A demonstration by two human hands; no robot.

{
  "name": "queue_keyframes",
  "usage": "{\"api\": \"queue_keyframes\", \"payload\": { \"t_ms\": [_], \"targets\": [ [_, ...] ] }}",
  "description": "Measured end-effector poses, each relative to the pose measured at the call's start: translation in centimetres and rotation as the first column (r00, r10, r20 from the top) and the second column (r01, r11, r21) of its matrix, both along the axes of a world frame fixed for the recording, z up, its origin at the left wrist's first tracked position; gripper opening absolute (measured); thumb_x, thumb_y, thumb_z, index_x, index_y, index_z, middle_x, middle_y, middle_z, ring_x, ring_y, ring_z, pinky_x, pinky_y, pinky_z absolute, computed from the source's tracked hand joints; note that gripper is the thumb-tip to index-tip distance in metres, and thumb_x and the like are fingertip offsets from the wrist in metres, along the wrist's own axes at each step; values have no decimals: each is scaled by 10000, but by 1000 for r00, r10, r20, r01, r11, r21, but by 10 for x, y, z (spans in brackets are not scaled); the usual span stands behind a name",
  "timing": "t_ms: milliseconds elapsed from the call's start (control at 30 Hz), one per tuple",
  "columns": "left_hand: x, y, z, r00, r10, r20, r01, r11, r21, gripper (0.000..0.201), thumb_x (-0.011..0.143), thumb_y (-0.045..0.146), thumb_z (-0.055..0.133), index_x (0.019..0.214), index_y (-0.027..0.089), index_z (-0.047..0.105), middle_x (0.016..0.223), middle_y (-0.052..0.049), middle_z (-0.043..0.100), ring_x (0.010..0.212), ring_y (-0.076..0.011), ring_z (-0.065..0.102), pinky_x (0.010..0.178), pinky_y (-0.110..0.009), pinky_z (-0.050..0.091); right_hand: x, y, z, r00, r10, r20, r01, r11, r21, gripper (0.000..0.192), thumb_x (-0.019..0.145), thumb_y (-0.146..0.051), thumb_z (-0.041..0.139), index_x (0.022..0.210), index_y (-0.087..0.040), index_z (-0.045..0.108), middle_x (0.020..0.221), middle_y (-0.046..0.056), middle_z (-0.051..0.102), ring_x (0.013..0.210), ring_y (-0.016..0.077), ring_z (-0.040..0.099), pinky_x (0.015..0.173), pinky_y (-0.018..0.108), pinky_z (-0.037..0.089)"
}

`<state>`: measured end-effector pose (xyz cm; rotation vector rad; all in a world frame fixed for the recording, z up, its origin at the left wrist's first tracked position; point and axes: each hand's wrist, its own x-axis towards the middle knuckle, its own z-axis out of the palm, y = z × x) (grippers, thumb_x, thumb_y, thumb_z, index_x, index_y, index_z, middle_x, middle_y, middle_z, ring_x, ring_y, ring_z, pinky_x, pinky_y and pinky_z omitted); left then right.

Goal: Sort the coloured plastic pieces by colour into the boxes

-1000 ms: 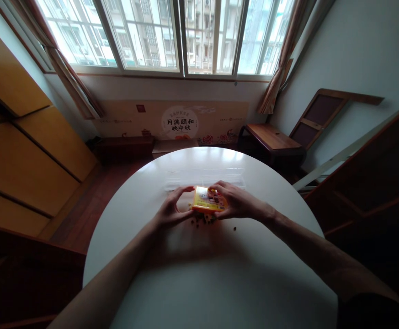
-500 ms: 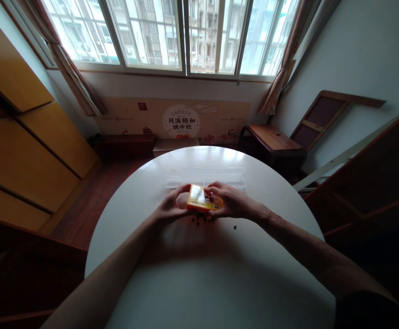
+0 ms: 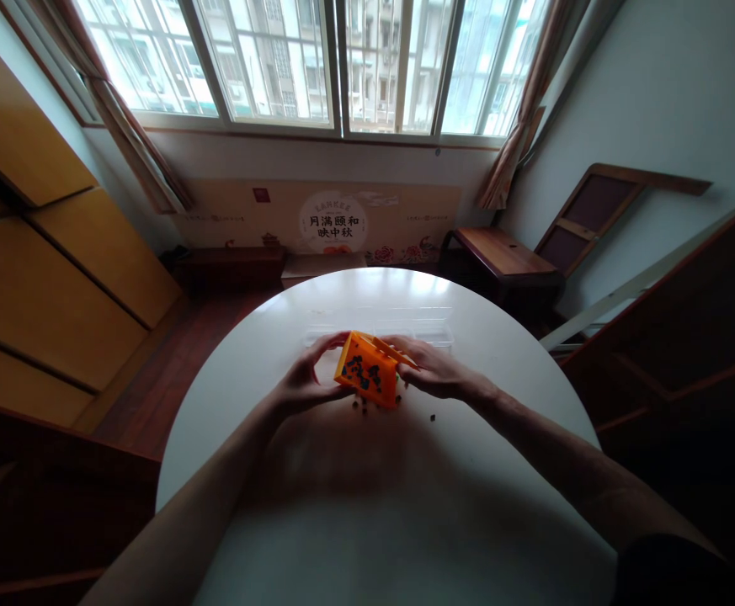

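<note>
Now both hands are on one orange box (image 3: 367,379), raised just above the round white table (image 3: 373,505) and tipped up so its underside faces the camera, dark shapes printed or stuck across that face. Left hand (image 3: 304,383) clasps the left end, thumb low and fingers curled over the top edge; right hand (image 3: 434,370) clamps the right end, fingers over the upper rim. So the box sits squarely between the two palms, each grip closed firmly on its own end, neither hand flat on the table. Under the box, small dark pieces (image 3: 362,405) lie scattered on the tabletop: a little cluster right beneath the lower edge, too small and blurred to count, and one more dark piece (image 3: 432,417) lying apart to the right, below the right wrist. Behind the hands, one long clear plastic tray (image 3: 430,324) lies across the table, its compartments hard to make out. Beyond the table, one wide window, two curtains, one printed banner (image 3: 332,223) along the wall below the sill, and one low wooden bench (image 3: 499,252) at right.
</note>
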<state>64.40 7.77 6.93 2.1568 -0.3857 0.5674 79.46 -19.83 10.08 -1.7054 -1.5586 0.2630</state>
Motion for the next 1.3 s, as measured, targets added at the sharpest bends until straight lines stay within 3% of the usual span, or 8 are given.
{"api": "queue_keyframes", "payload": {
  "t_ms": [100, 200, 333, 500, 667, 800, 1100, 1300],
  "targets": [
    [-1, -1, 3, 1000, 19, 6, -19, 1000, 3, 898, 833, 455, 949, 1593, 205, 542, 1500, -201, 677, 1369, -366, 679, 1197, -567, 564, -2, 2, 0, 999, 15, -30, -13, 998, 64, 702, 1094, -739, 437, 1494, -188, 606, 1374, 157, 726, 1194, 344, 710, 1029, 482, 601],
    [-3, -1, 6, 1000, 24, 9, -24, 1000, -10, 897, 830, 431, 949, 1591, 195, 539, 1520, -213, 661, 1392, -372, 665, 1208, -566, 555, -3, 2, -4, 999, 13, -32, -9, 991, 136, 723, 1096, -769, 391, 1461, -194, 633, 1311, 137, 745, 1127, 319, 723, 1013, 450, 599],
    [-5, -1, 11, 999, 24, 40, -25, 1000, 14, 870, 836, 391, 932, 1589, 187, 547, 1521, -205, 668, 1392, -366, 669, 1212, -559, 551, -4, 1, -13, 997, -44, -60, 53, 987, 154, 608, 1140, -665, 390, 1479, -223, 633, 1288, 104, 763, 1087, 292, 737, 999, 420, 605],
    [-9, -1, 16, 988, 14, 153, -39, 986, 164, 910, 839, 296, 882, 1666, 241, 507, 1575, -180, 649, 1422, -365, 662, 1218, -537, 548, -8, -2, -29, 981, -167, -99, 179, 974, 136, 451, 1168, -479, 438, 1499, -236, 625, 1227, 88, 786, 1032, 271, 752, 968, 426, 633],
    [-11, -4, 19, 954, -39, 296, -64, 942, 329, 895, 873, 245, 794, 1704, 297, 468, 1607, -146, 636, 1419, -345, 679, 1180, -531, 569, -15, -9, -48, 969, -218, -117, 237, 951, 196, 454, 1161, -422, 456, 1546, -232, 602, 1283, 115, 775, 1075, 282, 761, 1031, 478, 648],
    [-13, -6, 21, 945, -58, 323, -80, 913, 399, 817, 931, 257, 738, 1701, 316, 471, 1590, -119, 654, 1377, -314, 716, 1175, -509, 576, -21, -18, -60, 959, -247, -137, 275, 927, 254, 454, 1138, -392, 511, 1565, -257, 588, 1383, 119, 741, 1202, 299, 743, 1056, 479, 650],
    [-14, -13, 23, 922, -111, 370, -99, 858, 504, 703, 968, 250, 728, 1641, 337, 544, 1431, -69, 774, 1224, -272, 791, 1101, -467, 629, -17, -35, -60, 952, -272, -139, 303, 899, 315, 390, 1130, -344, 542, 1484, -241, 670, 1350, 119, 781, 1168, 279, 776, 1065, 477, 646],
    [-13, -10, 19, 945, -125, 303, -46, 864, 501, 638, 978, 264, 712, 1598, 355, 594, 1428, -52, 775, 1249, -265, 778, 1141, -463, 618, -15, -41, -57, 957, -255, -135, 286, 903, 321, 388, 1133, -334, 547, 1488, -265, 685, 1380, 110, 776, 1203, 273, 773, 1094, 480, 645]
  ]
}}
